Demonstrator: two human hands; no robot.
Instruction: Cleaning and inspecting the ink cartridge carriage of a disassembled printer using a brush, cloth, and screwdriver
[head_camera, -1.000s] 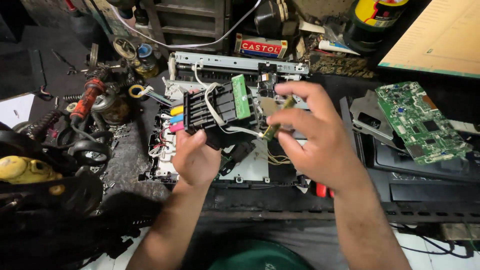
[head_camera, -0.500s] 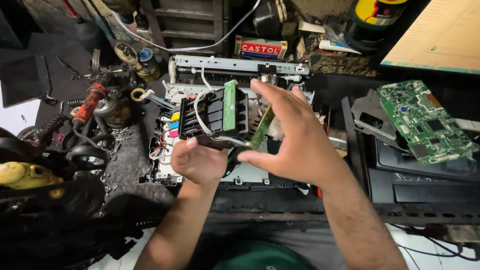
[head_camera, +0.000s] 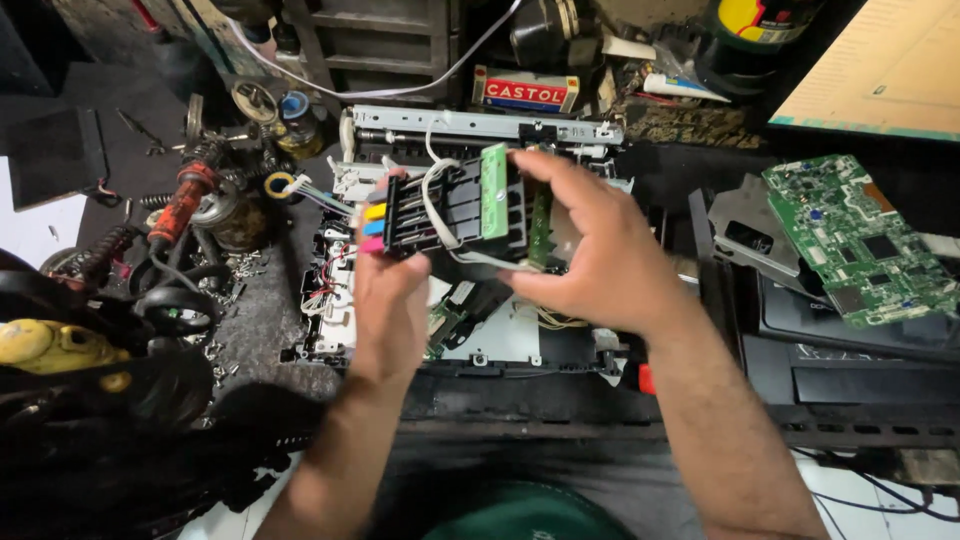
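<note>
Both my hands hold a black printer cartridge carriage (head_camera: 450, 210) above an opened printer chassis (head_camera: 500, 345). The carriage has yellow, blue and pink tabs on its left end, a small green circuit board on its right side and a white flat ribbon cable looped across it. My left hand (head_camera: 385, 310) grips the carriage from below at its left end. My right hand (head_camera: 600, 250) clasps its right end, fingers over the green board. The carriage's underside is hidden by my hands.
A larger green circuit board (head_camera: 860, 235) lies on black printer parts at the right. A metal rail (head_camera: 480, 125) runs behind the chassis. Tools, springs and a red-handled part (head_camera: 185, 205) clutter the left, with a yellow object (head_camera: 50, 345) lower left. A red-and-white box (head_camera: 525, 92) stands at the back.
My right hand has shifted from beside the carriage to closing over its right end and green board. The carriage has turned and sits a little higher in view; my left hand keeps its hold.
</note>
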